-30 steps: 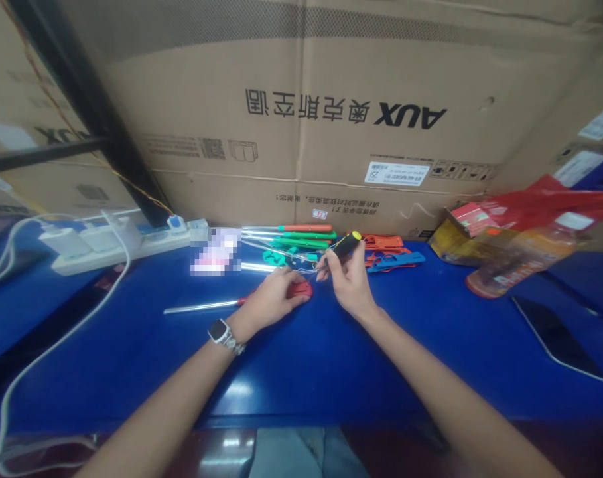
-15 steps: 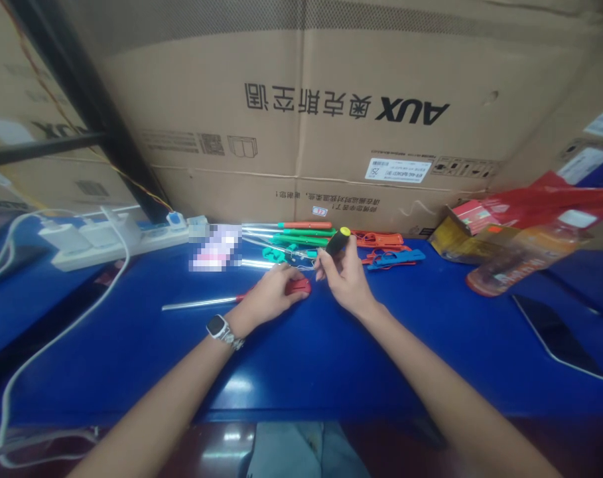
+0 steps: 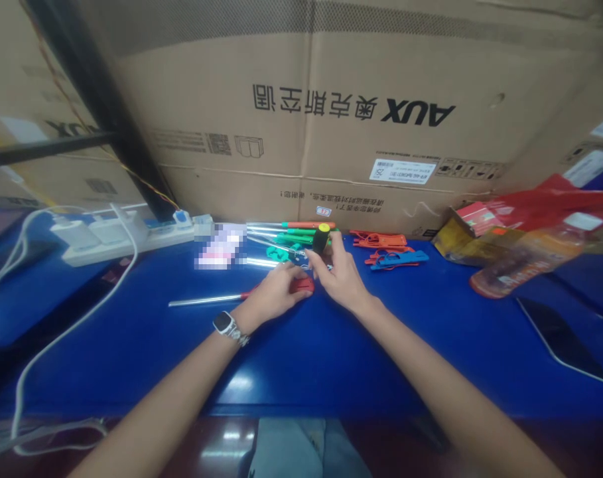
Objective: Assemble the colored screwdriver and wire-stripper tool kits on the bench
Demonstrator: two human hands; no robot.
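My left hand is closed around the red handle of a tool with a long silver rod, which lies along the blue tabletop and points left. Close by on the right, my right hand grips a screwdriver with a black and yellow handle. It stands nearly upright, yellow end on top, and its tip is hard to make out near the red handle. Behind my hands lie green-handled rods, an orange-handled rod and a small turquoise piece.
Orange plastic parts and a blue one lie right of my hands. Farther right are a drink bottle, an opened box and a phone. A power strip with white cables stands left; a large carton backs the table.
The screwdriver's handle has swung left and stands more upright in my right hand. My left hand keeps its hold on the red handle. The whole view has shifted slightly.
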